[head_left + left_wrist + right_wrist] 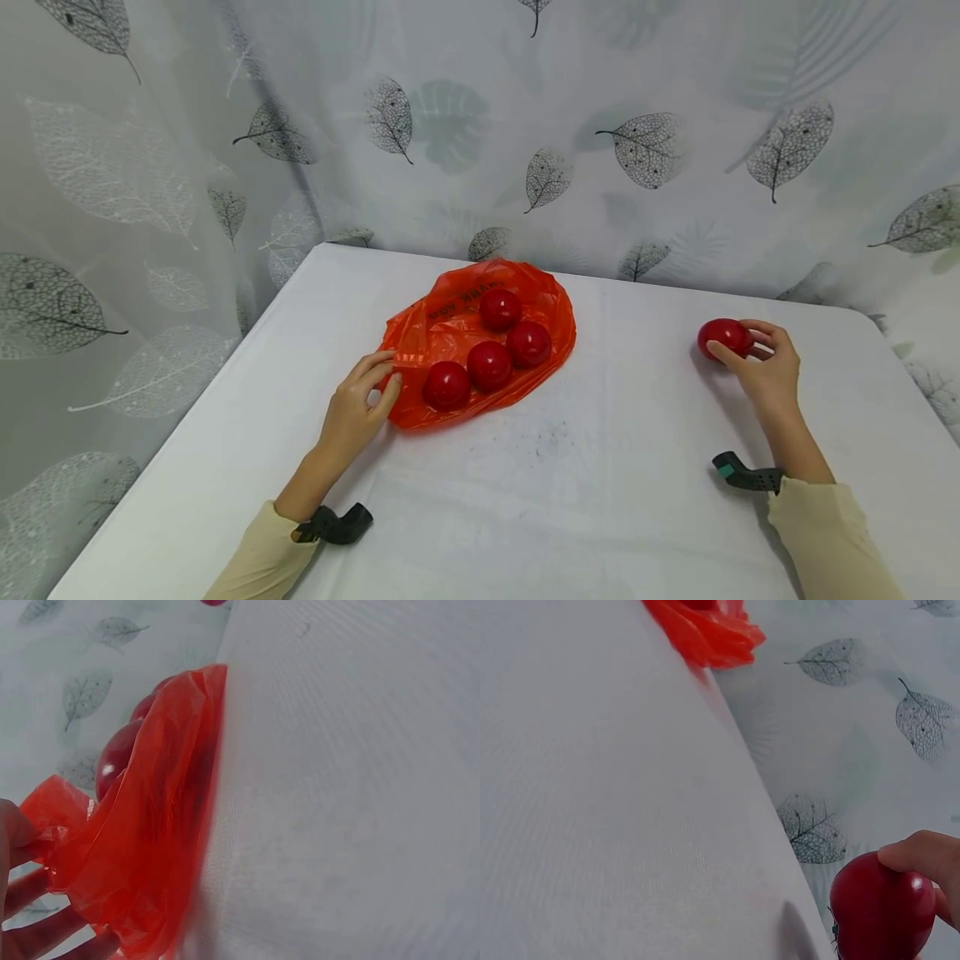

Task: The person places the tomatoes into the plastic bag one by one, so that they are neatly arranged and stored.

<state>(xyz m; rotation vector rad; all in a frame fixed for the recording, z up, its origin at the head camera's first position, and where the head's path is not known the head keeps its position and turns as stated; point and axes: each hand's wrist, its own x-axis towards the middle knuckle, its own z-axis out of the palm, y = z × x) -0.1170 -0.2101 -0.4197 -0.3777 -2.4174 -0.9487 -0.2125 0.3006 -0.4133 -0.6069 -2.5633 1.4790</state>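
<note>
A red plastic bag (551, 304) lies spread on the table, with several glossy red tomatoes (489, 367) resting in it. My left hand (351, 418) pinches the bag's left edge between thumb and fingers. In the left wrist view the gathered bag film (150, 847) rises beside those fingers and partly hides the tomatoes. Off to the right, my right hand (774, 375) grips one more tomato (720, 338) between thumb and fingers. A small dark green calyx shows on that tomato (881, 907) in the right wrist view.
Under everything is a white table (615, 500), with faint grey smudges right of the bag's front edge. A leaf-patterned curtain (480, 125) hangs along the back and left sides. Black wrist devices (341, 525) are on both wrists.
</note>
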